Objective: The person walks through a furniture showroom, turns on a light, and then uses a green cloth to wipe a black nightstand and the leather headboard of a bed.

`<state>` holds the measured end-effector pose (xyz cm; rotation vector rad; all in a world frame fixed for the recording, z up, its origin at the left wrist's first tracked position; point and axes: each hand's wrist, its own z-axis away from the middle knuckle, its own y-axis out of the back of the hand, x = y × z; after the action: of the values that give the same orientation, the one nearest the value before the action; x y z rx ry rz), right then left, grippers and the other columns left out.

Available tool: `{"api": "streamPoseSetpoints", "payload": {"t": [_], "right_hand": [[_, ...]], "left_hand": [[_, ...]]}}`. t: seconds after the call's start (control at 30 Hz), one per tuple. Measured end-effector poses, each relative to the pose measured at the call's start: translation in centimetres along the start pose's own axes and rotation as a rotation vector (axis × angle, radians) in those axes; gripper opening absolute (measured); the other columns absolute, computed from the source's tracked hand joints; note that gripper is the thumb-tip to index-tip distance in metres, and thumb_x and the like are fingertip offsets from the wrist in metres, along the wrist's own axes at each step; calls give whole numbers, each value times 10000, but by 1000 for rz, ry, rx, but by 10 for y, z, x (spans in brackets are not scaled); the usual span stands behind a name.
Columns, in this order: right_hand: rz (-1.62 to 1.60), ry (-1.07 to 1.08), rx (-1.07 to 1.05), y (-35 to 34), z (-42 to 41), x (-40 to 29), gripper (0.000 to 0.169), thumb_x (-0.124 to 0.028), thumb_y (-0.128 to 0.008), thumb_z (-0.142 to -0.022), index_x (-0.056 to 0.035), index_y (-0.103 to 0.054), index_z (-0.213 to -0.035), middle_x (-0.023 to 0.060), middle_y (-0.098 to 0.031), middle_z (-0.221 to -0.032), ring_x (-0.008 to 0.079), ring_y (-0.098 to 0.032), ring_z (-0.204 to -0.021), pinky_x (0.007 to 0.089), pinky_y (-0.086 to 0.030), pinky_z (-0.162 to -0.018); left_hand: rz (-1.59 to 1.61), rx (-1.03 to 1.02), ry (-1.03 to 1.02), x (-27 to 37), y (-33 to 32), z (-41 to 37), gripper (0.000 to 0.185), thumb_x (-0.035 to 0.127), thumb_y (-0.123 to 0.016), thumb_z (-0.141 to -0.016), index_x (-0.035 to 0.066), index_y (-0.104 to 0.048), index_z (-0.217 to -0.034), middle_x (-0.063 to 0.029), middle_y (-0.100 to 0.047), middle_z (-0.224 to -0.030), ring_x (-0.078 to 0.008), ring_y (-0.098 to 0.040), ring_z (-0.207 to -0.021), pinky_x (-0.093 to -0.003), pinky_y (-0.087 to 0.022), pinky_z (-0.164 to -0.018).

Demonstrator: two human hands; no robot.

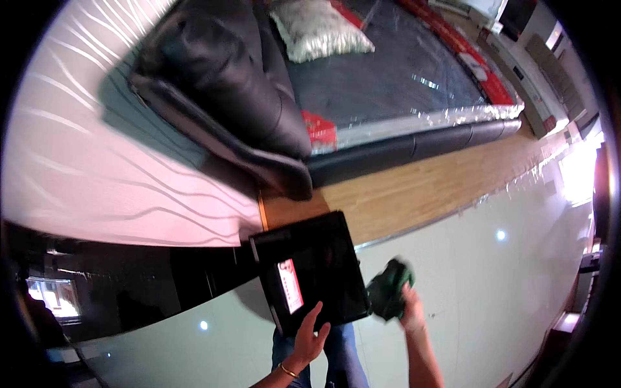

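Right in front of my legs stands a glossy black piece of furniture, with the look of a bedside table. On its top is a red and white printed label. My left hand is spread at its near edge, fingers apart and nothing held; whether the fingertips touch the top cannot be told. My right hand grips a bunched dark green cloth just right of the black top, over the pale floor.
Beyond lies a bed with a black padded headboard, a plastic-covered mattress and a pale cushion. A wood-look floor strip borders glossy tiles. To the left are a patterned wall and dark glossy panels.
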<state>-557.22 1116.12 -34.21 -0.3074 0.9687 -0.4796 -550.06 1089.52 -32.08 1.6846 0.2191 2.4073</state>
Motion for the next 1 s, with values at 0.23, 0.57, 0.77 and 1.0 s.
{"api": "streamPoseSetpoints", "payload": {"t": [0.23, 0.57, 0.77, 1.0], "right_hand": [[142, -152, -455, -118, 143, -92, 351, -139, -727, -772, -26, -655, -1096, 63, -688, -875, 155, -650, -758, 302, -550, -679], [510, 267, -249, -73, 225, -176, 316, -8, -556, -822, -22, -619, -1131, 21, -654, -890, 111, -595, -753, 293, -517, -651], [492, 410, -251, -62, 269, -204, 387, 30, -516, -808, 1, -605, -1184, 17, -650, -921, 106, -585, -815, 272, -502, -697], [502, 491, -276, -37, 277, -291, 386, 38, -505, -807, -11, -608, -1175, 7, -656, -923, 106, -585, -826, 277, -496, -720]], "left_hand": [[468, -399, 445, 36, 6, 34, 365, 205, -530, -986, 12, -529, -1296, -58, -562, -1277, -142, -499, -1174, -324, -349, -1063], [-42, -217, -404, 199, 24, 63, 235, 205, -564, -960, -9, -641, -1020, -71, -624, -809, -132, -572, -801, -294, -479, -712], [217, -660, -217, 211, 19, 55, 257, 200, -543, -972, -9, -597, -1113, -52, -636, -1044, -119, -553, -1011, -310, -431, -896], [141, -142, -441, 297, -120, 64, 186, 123, -608, -923, -9, -608, -1053, -38, -635, -926, -118, -579, -894, -255, -463, -794]]}}
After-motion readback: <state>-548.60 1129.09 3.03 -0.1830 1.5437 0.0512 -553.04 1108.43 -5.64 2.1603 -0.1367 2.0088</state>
